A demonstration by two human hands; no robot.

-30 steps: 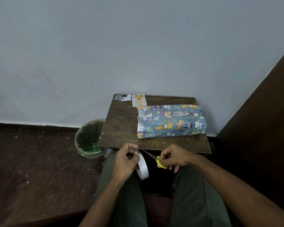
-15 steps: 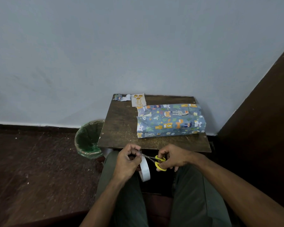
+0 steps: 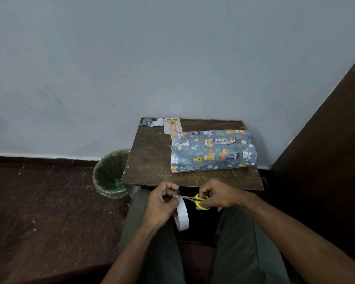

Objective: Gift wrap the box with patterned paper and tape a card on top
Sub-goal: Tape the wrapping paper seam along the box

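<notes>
Head view. The person sits at a small dark wooden bench [image 3: 152, 160] set against a pale wall, both hands held just below its near edge, over the lap. The left hand [image 3: 161, 203] has its fingers [image 3: 168, 186] curled, pinching a short strip drawn from a white tape roll [image 3: 182, 216] that hangs beside the palm. The right hand [image 3: 219, 194] grips yellow-handled scissors [image 3: 195, 199], fingers curled through the loops; the blades point left and meet the tape strip at the left fingertips. How far apart the blades stand cannot be told.

On the bench, toward its right and far side, lies the box [image 3: 212, 150], already covered in blue paper printed with animals, its long side running left to right. Just beyond its left end rests a pale card [image 3: 172, 125] with gold markings, at the far edge. A small scrap of paper [image 3: 152, 121] lies in the far left corner. A bin [image 3: 110, 175] with a green liner stands on the floor, left of the bench.
</notes>
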